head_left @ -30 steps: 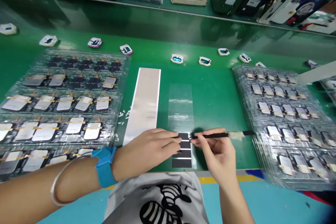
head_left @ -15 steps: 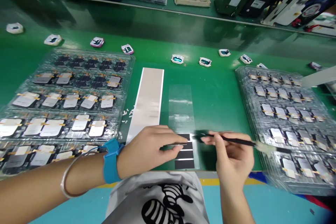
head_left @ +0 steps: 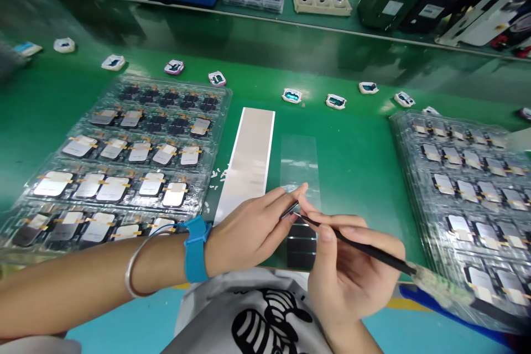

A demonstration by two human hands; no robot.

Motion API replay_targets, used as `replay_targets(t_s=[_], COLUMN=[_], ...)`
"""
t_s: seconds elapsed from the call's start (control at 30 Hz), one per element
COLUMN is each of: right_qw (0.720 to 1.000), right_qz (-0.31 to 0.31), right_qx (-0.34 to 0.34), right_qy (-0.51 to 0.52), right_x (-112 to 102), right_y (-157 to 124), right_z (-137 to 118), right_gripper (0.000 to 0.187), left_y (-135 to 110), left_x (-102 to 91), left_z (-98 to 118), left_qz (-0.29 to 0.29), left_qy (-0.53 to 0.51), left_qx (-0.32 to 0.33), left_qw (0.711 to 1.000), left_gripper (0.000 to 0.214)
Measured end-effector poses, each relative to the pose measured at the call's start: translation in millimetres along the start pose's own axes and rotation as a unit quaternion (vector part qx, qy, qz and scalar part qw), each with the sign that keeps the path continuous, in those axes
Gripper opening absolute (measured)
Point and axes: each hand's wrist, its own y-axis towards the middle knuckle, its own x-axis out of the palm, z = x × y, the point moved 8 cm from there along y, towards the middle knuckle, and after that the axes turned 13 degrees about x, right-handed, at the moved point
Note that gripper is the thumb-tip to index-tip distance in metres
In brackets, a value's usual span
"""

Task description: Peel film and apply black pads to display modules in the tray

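Observation:
My left hand, wearing a blue wrist strap, pinches a small, thin dark piece between thumb and fingers. Close against it, my right hand grips a slim black pointed tool, partly wrapped in whitish-green tape. The tool's tip reaches the dark piece, and the fingertips of both hands meet there. Beneath them lies a clear film sheet with several black rectangles at its near end. Left of the film is a long beige strip with white edges.
A clear tray of screen parts stands to the left, and stacked trays stand to the right. Several small watch-like cases line the back of the green bench. White scraps lie by the left tray. A shelf holds boxes and equipment.
My right hand has moved left and brought the black tool's tip to the dark piece in my left hand. The left fingers have lifted slightly. The whole view has shifted.

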Motion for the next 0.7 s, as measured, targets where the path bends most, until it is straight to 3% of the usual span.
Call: replay_targets(t_s=[0.7], right_qw=[1.0], right_qz=[0.014], right_qx=[-0.018], right_qy=[0.003], right_x=[3.1], right_y=[-0.9], right_z=[6.8], right_gripper=[0.031], left_y=[-3.0], left_x=[-0.5], left_z=[-0.8], left_qz=[0.013], left_qy=[-0.041], left_qx=[0.014], left_qw=[0.999], left_gripper=[0.053])
